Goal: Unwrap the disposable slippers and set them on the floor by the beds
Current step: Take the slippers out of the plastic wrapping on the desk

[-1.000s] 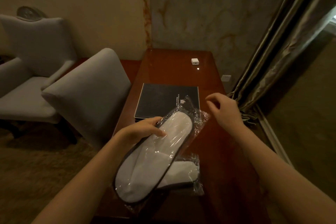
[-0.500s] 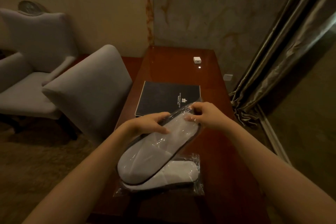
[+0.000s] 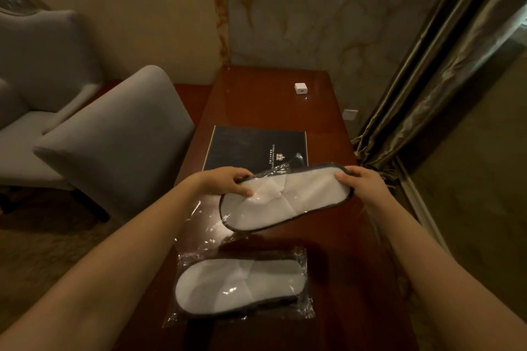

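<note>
Disposable slippers pack (image 3: 285,199) still wrapped, left hand (image 3: 228,182) and right hand (image 3: 362,185) gripping its ends, second pack (image 3: 242,285) at the near edge of the desk (image 3: 256,94), nothing on the floor yet.

A wrapped slipper pack (image 3: 239,285) lies on the desk (image 3: 356,265), a folder (image 3: 251,148) behind it.

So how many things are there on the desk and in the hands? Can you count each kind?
Slipper packs: 2 (held pack, lying pack)
Black folder: 1
Small white cube: 1
Total: 4
</note>
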